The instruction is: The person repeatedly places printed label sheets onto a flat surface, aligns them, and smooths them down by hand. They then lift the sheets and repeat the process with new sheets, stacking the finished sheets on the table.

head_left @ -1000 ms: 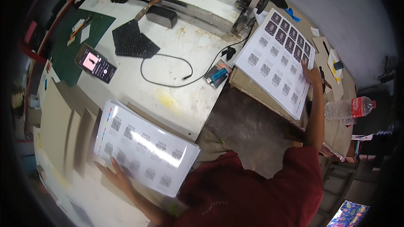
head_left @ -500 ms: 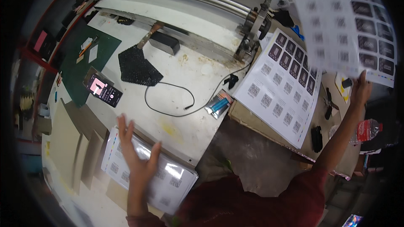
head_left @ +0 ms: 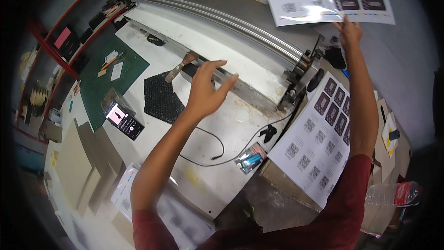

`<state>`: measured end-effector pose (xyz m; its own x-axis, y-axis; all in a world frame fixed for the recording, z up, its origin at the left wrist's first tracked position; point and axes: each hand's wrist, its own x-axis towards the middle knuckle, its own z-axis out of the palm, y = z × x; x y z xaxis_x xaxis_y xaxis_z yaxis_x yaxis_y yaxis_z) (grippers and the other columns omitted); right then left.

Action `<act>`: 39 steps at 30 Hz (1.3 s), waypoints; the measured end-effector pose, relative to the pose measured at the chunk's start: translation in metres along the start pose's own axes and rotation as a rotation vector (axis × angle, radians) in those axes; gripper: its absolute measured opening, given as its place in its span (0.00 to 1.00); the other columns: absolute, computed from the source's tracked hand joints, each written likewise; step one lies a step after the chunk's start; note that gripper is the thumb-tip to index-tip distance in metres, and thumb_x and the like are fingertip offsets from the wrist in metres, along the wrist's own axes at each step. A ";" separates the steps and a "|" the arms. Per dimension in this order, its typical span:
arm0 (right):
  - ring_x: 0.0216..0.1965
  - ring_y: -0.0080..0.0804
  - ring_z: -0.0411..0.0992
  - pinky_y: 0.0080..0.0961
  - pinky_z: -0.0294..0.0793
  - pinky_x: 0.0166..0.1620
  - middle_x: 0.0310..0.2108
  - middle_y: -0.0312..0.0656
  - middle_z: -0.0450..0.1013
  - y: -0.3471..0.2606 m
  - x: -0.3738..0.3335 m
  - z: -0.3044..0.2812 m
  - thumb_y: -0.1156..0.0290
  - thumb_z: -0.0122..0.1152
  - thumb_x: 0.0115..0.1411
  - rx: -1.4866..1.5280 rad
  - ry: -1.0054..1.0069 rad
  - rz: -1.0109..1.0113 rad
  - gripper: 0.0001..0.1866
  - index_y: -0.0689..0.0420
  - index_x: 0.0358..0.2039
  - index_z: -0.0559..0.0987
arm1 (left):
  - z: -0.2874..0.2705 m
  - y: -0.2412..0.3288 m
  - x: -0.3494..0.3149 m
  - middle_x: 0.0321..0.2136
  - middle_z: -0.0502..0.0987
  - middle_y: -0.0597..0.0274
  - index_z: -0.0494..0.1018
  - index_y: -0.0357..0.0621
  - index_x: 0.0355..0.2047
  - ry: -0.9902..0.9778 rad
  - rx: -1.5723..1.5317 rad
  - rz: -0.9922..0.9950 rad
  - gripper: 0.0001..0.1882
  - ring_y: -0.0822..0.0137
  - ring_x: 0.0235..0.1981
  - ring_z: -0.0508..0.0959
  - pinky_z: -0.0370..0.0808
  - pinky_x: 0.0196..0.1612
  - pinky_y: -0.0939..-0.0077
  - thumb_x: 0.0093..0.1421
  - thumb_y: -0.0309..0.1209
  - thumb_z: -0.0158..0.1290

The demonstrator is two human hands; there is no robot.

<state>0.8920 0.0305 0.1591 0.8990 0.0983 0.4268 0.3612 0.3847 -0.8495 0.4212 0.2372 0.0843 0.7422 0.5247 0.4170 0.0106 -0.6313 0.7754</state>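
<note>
My right hand (head_left: 350,32) is raised at the upper right, pinching the near edge of a large printed sheet (head_left: 319,7). Dark card shapes and square codes cover that sheet, and its far part runs out of view. My left hand (head_left: 206,90) holds nothing; its fingers are apart, in the air in front of a long roller machine (head_left: 217,21) with metal bars and a white trough. A stack of similar printed sheets (head_left: 307,155) lies on the right-hand table. Another pile of glossy sheets (head_left: 182,215) lies at the lower left, partly behind my left arm.
On the white table are a lit phone (head_left: 124,120), a black textured cloth (head_left: 159,97), a brush (head_left: 180,67), a thin cable (head_left: 222,146) and a green cutting mat (head_left: 108,76). Brown boards (head_left: 81,166) stand at the left. A plastic bottle (head_left: 393,194) lies at the right.
My right hand has carried the sheet up and leftward to the far side. My left hand has moved off the glossy pile, forward and right toward the machine. The view has shifted.
</note>
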 end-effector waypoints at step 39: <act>0.50 0.39 0.75 0.32 0.71 0.57 0.48 0.47 0.77 -0.345 -0.362 0.152 0.69 0.54 0.67 -0.905 -0.805 -0.978 0.16 0.63 0.52 0.77 | -0.320 0.196 -0.319 0.56 0.69 0.42 0.59 0.22 0.61 0.763 -0.108 0.111 0.40 0.53 0.60 0.68 0.64 0.63 0.59 0.53 0.38 0.52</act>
<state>0.4042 0.0016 0.3442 -0.0253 0.7115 0.7022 0.9961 -0.0415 0.0780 -0.0279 0.1284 0.2548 0.0686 0.7341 0.6756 -0.1314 -0.6646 0.7355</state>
